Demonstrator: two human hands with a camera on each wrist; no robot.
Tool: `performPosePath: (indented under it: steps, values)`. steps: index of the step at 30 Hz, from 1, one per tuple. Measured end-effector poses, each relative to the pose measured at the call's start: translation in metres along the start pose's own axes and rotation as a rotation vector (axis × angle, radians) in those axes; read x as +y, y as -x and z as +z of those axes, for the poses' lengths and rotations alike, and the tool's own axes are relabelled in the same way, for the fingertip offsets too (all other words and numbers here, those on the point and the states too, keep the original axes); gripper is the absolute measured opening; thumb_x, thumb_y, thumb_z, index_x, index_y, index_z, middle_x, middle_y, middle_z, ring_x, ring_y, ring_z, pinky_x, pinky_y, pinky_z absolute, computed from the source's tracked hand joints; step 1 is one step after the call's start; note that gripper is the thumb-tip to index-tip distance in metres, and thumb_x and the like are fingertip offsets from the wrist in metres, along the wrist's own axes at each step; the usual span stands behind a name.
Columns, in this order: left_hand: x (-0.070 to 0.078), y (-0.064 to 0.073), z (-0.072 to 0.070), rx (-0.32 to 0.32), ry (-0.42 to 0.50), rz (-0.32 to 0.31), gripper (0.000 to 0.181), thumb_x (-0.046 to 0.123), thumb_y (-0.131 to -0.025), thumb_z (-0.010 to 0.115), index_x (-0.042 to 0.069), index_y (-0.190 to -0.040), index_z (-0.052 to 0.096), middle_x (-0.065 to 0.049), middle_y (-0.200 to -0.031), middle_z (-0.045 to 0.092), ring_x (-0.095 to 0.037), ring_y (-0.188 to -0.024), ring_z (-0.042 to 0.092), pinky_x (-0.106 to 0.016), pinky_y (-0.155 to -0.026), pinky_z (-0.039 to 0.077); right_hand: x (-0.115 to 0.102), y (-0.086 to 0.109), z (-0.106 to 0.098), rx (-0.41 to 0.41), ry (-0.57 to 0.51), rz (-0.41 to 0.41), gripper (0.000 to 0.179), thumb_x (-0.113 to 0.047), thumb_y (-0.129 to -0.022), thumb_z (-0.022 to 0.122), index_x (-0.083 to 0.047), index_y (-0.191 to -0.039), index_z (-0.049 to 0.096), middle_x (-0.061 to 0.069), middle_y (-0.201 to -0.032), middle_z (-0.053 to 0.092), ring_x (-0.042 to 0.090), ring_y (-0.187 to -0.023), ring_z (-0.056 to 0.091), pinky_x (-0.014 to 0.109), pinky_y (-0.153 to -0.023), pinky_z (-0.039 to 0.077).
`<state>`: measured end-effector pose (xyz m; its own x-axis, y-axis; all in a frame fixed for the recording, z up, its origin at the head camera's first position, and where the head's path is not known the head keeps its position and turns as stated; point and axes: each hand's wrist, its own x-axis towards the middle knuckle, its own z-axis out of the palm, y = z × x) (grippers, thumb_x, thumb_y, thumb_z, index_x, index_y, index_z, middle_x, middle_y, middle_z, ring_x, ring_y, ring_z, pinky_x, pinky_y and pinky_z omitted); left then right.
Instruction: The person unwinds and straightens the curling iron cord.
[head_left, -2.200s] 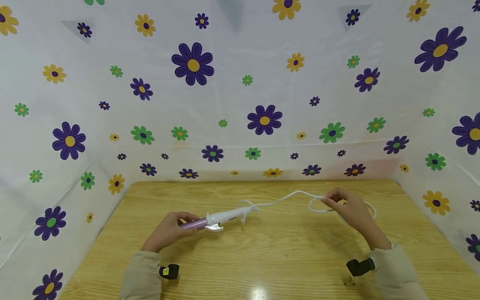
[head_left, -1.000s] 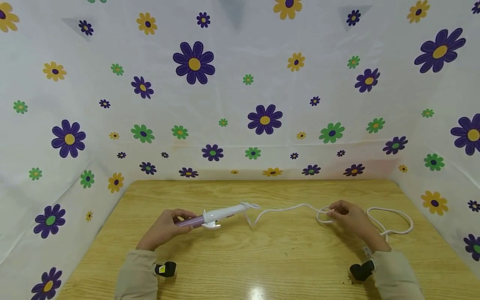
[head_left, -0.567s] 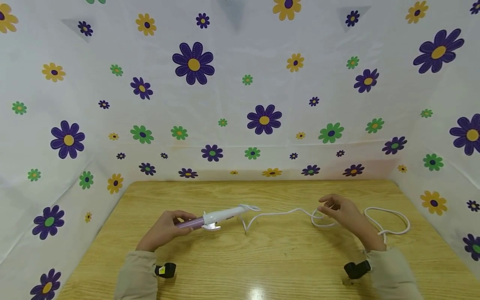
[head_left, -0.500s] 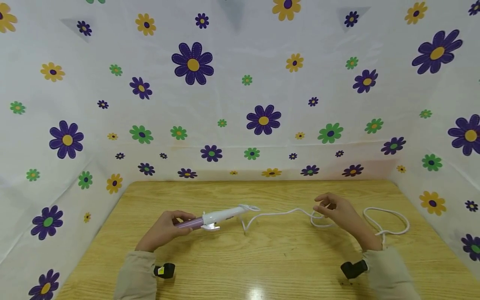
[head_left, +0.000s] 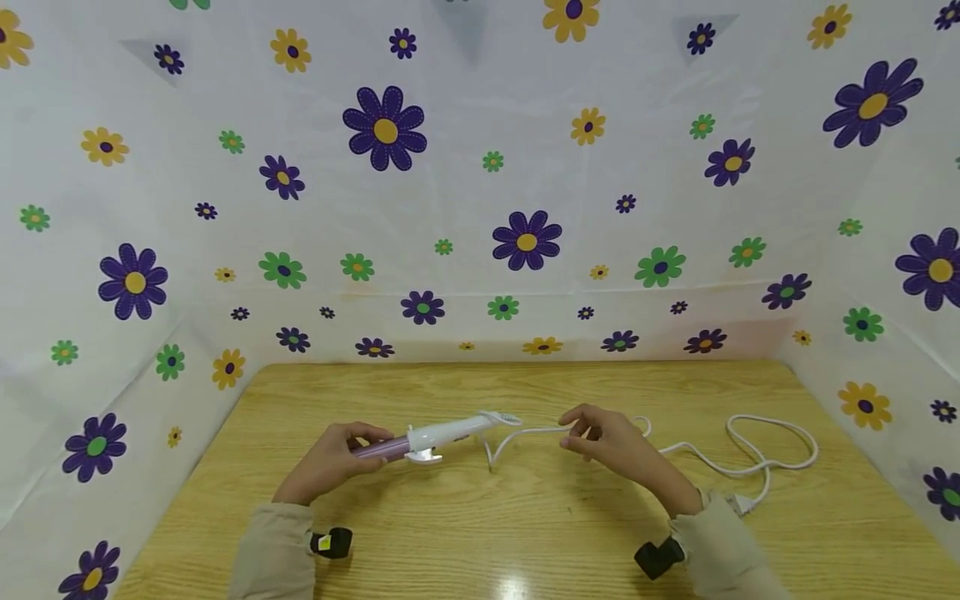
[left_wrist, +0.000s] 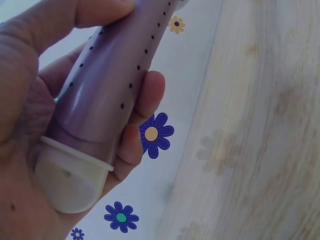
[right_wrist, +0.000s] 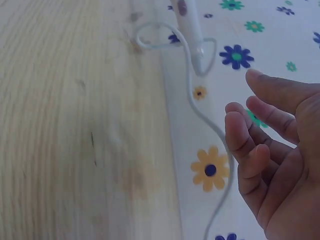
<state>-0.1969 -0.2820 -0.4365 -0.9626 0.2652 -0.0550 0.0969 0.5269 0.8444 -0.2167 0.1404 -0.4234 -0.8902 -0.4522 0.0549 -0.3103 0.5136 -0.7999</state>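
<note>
My left hand [head_left: 327, 460] grips the pinkish-purple barrel of a curling iron [head_left: 448, 432], its white handle pointing right and slightly up. In the left wrist view, thumb and fingers wrap the dotted barrel [left_wrist: 102, 85], with the white end cap [left_wrist: 70, 177] near the palm. A thin white cord [head_left: 783, 465] runs from the handle across to the right, with one turn around the handle's end. My right hand [head_left: 615, 446] hovers over this cord, fingers loosely bent and thumb apart. Nothing sits between them in the right wrist view, where the cord [right_wrist: 191, 97] passes beside the fingertips.
The wooden table [head_left: 525, 525] carries the cord, which loops at the right and ends in a white plug [head_left: 744, 503] by the right sleeve [head_left: 712, 542]. A flower-printed white sheet [head_left: 465, 192] encloses the back and both sides.
My right hand has let go of the cord and moved left toward the handle. The cord now lies looped at the right, its plug showing. The left hand keeps its grip on the curling iron.
</note>
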Motion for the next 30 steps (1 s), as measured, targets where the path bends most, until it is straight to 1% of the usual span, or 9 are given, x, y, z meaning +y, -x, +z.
performPosePath:
  steps: [3,5,6,10,13,17,22,25,30]
  values:
    - [-0.001,0.001,0.000,0.001,0.010,0.000,0.037,0.017,-0.081,0.075,0.006,-0.115,0.068,-0.017,-0.112,0.064,-0.020,-0.080,0.055,-0.028,-0.066,0.048,-0.002,-0.007,0.013,-0.028,-0.010,-0.009,0.032,-0.021,-0.093,0.064,-0.001,-0.117,0.061,0.006,-0.085,0.064,0.027,-0.064,0.060,0.035,-0.059,0.052]
    - [-0.001,0.001,0.000,-0.004,0.019,0.000,0.037,0.017,-0.081,0.075,0.005,-0.116,0.068,-0.017,-0.112,0.064,-0.020,-0.080,0.056,-0.028,-0.066,0.049,-0.003,-0.011,0.020,-0.038,-0.012,-0.012,0.030,-0.020,-0.093,0.064,-0.001,-0.117,0.061,0.005,-0.085,0.064,0.028,-0.064,0.060,0.033,-0.058,0.052]
    - [-0.002,0.001,0.000,-0.006,0.022,0.000,0.037,0.016,-0.081,0.075,0.005,-0.116,0.068,-0.017,-0.112,0.064,-0.020,-0.081,0.056,-0.028,-0.067,0.049,-0.003,-0.013,0.023,-0.042,-0.015,-0.012,0.030,-0.019,-0.093,0.063,-0.001,-0.117,0.061,0.005,-0.084,0.064,0.027,-0.064,0.059,0.033,-0.059,0.052]
    - [-0.003,0.000,0.000,-0.011,0.018,0.007,0.037,0.017,-0.081,0.076,0.005,-0.115,0.068,-0.017,-0.112,0.065,-0.020,-0.081,0.057,-0.028,-0.067,0.050,-0.003,-0.020,0.033,-0.033,0.003,-0.021,0.029,-0.018,-0.092,0.064,-0.001,-0.115,0.062,0.006,-0.084,0.065,0.017,-0.061,0.056,0.024,-0.055,0.047]
    - [-0.003,0.000,0.000,-0.005,0.008,0.012,0.037,0.017,-0.080,0.076,0.006,-0.115,0.069,-0.017,-0.111,0.065,-0.020,-0.080,0.057,-0.028,-0.066,0.049,-0.002,-0.025,0.039,-0.017,0.032,-0.026,0.027,-0.016,-0.092,0.064,-0.001,-0.115,0.062,0.006,-0.083,0.065,0.015,-0.059,0.055,0.024,-0.053,0.046]
    - [-0.002,0.000,-0.001,-0.001,0.005,0.010,0.037,0.017,-0.081,0.076,0.006,-0.115,0.069,-0.017,-0.112,0.065,-0.020,-0.080,0.057,-0.028,-0.066,0.049,0.001,-0.030,0.043,0.009,0.085,-0.001,0.028,-0.017,-0.092,0.064,-0.003,-0.116,0.062,0.005,-0.083,0.066,0.017,-0.059,0.056,0.024,-0.051,0.044]
    - [0.001,0.000,-0.001,-0.008,0.007,0.019,0.036,0.018,-0.082,0.075,0.007,-0.115,0.069,-0.017,-0.112,0.065,-0.020,-0.081,0.058,-0.029,-0.066,0.049,0.003,-0.036,0.045,0.041,0.174,0.040,0.030,-0.020,-0.091,0.065,-0.007,-0.118,0.064,0.002,-0.082,0.066,0.010,-0.059,0.052,0.023,-0.051,0.040]
    - [0.003,0.000,-0.001,-0.011,0.012,0.024,0.036,0.018,-0.081,0.076,0.007,-0.115,0.069,-0.017,-0.112,0.065,-0.020,-0.081,0.059,-0.029,-0.067,0.050,0.004,-0.039,0.047,0.033,0.208,0.052,0.031,-0.023,-0.091,0.066,-0.008,-0.118,0.065,0.001,-0.081,0.065,0.009,-0.058,0.049,0.024,-0.050,0.038]
    - [0.003,0.001,0.000,-0.019,0.014,0.030,0.035,0.018,-0.081,0.076,0.007,-0.114,0.069,-0.017,-0.111,0.065,-0.020,-0.081,0.059,-0.028,-0.068,0.050,0.006,-0.041,0.050,0.009,0.252,0.048,0.027,-0.028,-0.090,0.067,-0.009,-0.110,0.068,-0.001,-0.078,0.063,0.009,-0.057,0.046,0.024,-0.049,0.036]
